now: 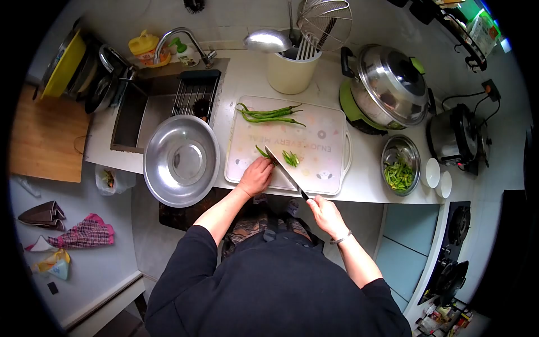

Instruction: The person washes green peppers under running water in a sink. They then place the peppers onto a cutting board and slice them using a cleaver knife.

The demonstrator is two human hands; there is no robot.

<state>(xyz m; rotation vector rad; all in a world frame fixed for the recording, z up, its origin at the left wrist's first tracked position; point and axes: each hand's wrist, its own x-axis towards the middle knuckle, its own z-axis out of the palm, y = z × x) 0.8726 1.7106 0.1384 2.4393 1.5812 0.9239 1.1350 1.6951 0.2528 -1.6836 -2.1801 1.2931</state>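
A white cutting board lies on the counter. My left hand rests on its lower left part, fingers curled and pressed on a green chili piece that pokes out beyond the fingertips. In my right hand is the black handle of a knife, whose blade slants up and left, right beside my left fingers. Cut green pieces form a small pile to the right of the blade. Several whole green chilies lie together near the board's top edge.
A large metal basin sits left of the board, by the sink. Behind stands a utensil holder. On the right are a steamer pot, a bowl of cut greens, two white bowls and a cooker.
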